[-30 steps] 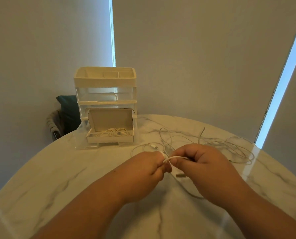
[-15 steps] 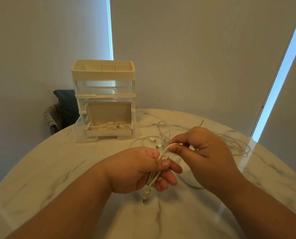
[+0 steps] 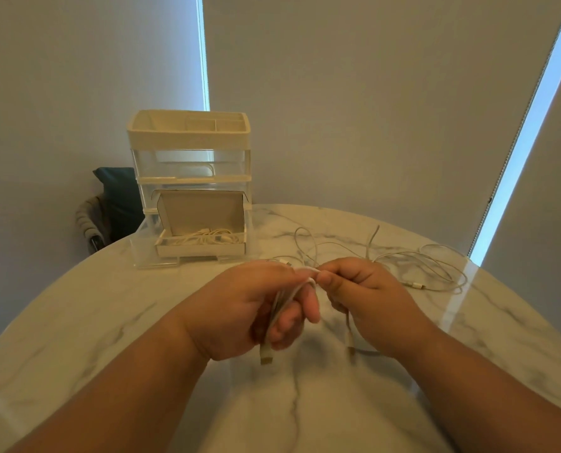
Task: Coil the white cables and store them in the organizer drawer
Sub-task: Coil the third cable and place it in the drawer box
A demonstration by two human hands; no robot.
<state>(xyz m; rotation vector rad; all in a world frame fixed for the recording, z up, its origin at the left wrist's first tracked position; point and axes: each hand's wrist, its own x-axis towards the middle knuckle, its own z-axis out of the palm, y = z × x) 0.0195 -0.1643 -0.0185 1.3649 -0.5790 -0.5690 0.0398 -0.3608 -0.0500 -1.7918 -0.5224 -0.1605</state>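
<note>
Hanging folded above the middle of the tabletop [image 3: 109,322], the white cable [image 3: 267,349] looks light, limp, springy, best pinched at its bends; the left grip [image 3: 256,308] curls round the bundle, the right grip [image 3: 367,299] pinches the top loop. Loose cables [image 3: 429,266] lie toward the right edge, the organizer drawer [image 3: 200,249] far-left.

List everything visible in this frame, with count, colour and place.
organizer: one, clear with cream top tray, far left of table
bottom drawer: one, clear, pulled out
box: one, cream, lid up, in the drawer
stored cables: count unclear, white, in the box
loose cables: tangle, count unclear, white, on table right of organizer
held cable: one, white, folded in loops
table: one, white marble, grey veins
chair: one, dark cushion, behind table, left
blinds: grey, background
left hand: grips the loops
right hand: pinches the cable's top
</note>
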